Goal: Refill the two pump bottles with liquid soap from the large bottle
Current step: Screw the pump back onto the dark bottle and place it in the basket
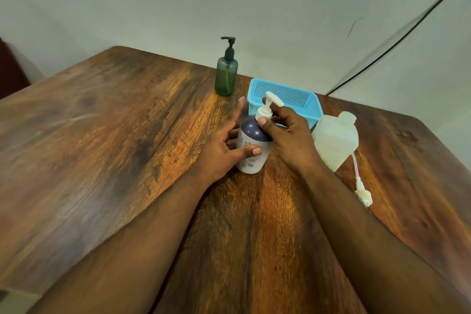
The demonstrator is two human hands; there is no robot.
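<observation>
A white pump bottle (251, 160) with a dark blue shoulder stands upright in the middle of the wooden table (127, 135). My left hand (219, 145) wraps its body, thumb across the front, index finger stretched out. My right hand (288, 135) pinches the collar of its white pump head (267, 107). A green translucent pump bottle (226, 76) with a black pump stands at the back, untouched. The large pale bottle (335, 139) of yellowish soap stands to the right, without a pump. A loose white pump with its tube (360, 186) lies on the table in front of it.
A light blue perforated plastic basket (303, 102) sits behind the white bottle, between the green bottle and the large bottle. A black cable (397, 43) runs down the wall at the right. The table's far edge meets the wall.
</observation>
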